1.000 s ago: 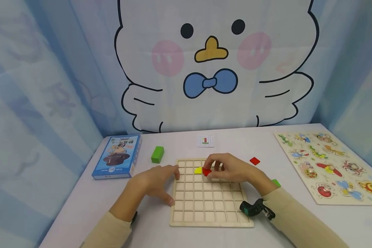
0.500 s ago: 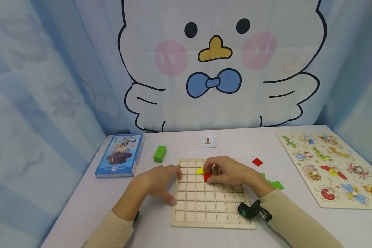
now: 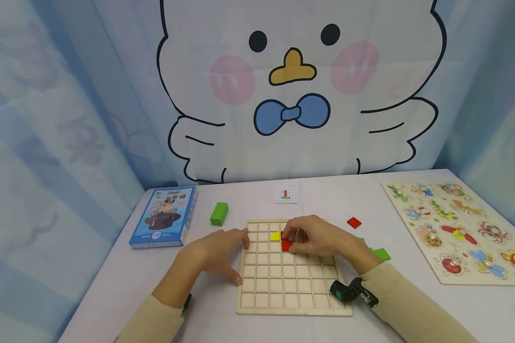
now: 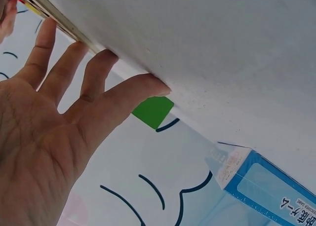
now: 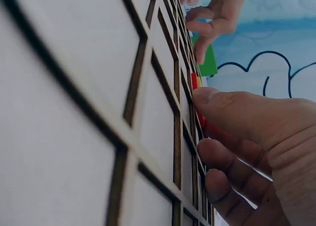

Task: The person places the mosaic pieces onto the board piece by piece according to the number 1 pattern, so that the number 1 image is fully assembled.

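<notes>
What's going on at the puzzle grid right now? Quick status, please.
Left hand open, fingers against the grid board's left edge. Right hand pinching the red tile into a cell beside the yellow piece. Nothing in the way.

Matt pale wooden grid board (image 3: 283, 286)

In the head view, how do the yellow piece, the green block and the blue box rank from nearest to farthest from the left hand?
1. Yellow piece, on the grid board just right of the left hand.
2. Green block, on the table behind the hand.
3. Blue box, far left.
</notes>
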Action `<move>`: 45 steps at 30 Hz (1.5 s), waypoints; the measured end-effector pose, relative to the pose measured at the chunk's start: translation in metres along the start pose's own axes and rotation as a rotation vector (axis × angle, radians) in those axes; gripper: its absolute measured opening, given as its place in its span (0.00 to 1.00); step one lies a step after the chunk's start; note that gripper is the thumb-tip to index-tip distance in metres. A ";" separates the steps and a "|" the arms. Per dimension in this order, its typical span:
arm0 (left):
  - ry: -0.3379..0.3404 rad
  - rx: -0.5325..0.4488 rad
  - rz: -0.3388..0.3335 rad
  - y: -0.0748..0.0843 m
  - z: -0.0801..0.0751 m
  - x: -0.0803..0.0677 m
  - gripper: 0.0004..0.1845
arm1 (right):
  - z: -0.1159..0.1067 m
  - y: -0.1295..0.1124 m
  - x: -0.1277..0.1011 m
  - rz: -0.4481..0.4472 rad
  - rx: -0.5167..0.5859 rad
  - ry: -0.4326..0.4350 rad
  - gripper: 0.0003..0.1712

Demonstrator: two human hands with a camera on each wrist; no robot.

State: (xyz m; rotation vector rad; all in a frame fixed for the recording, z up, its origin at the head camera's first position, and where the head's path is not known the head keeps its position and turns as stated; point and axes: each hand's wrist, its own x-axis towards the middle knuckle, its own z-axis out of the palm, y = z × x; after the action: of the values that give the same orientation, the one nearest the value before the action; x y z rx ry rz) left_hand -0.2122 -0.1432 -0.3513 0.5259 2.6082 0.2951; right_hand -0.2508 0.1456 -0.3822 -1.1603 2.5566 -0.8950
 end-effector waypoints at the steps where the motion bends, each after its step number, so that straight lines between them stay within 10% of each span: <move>1: 0.002 0.000 0.004 0.000 0.000 0.000 0.36 | 0.000 0.000 0.000 0.002 -0.002 -0.003 0.13; 17: 0.005 -0.019 0.012 0.005 0.000 -0.002 0.36 | -0.013 -0.003 -0.014 0.032 0.026 -0.048 0.13; 45: 0.010 -0.020 0.022 -0.001 -0.001 -0.005 0.36 | -0.051 0.030 -0.066 0.077 -0.019 0.130 0.12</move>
State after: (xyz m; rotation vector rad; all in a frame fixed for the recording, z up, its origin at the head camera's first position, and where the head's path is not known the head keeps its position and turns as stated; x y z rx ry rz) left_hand -0.2091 -0.1462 -0.3489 0.5481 2.6075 0.3307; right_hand -0.2462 0.2322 -0.3638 -1.0330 2.6977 -0.9601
